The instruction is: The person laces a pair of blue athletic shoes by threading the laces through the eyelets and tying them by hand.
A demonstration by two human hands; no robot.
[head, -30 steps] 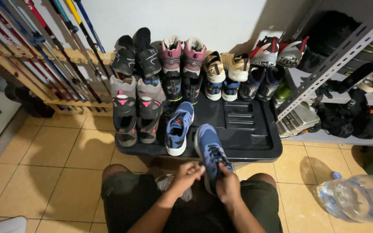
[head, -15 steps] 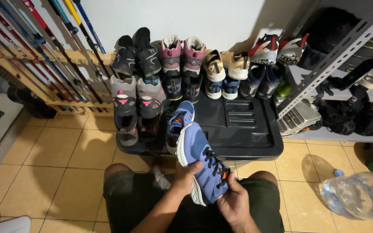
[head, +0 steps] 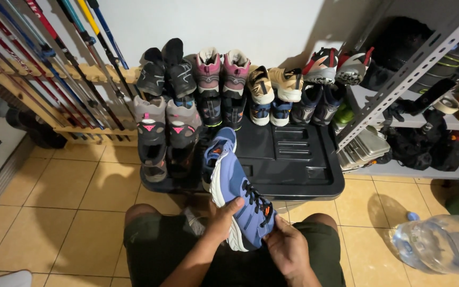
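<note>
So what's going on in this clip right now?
A seated person holds a blue sneaker over their lap with both hands. The left hand grips its white sole side, while the right hand is at the heel end near the laces. Its matching blue shoe sits on a black bin lid just ahead, alongside rows of boots and other shoes against the wall. A large water jug lies on the tiled floor to the right.

Both forearms reach forward from the lap, converging at centre. Left hand: palm turned inward, thumb raised on top, fingers wrapped underneath (fingertips hidden). Right hand: lower and nearer the body, back of hand up, fingers pinched together at the front. Knees apart, both thighs visible.
</note>
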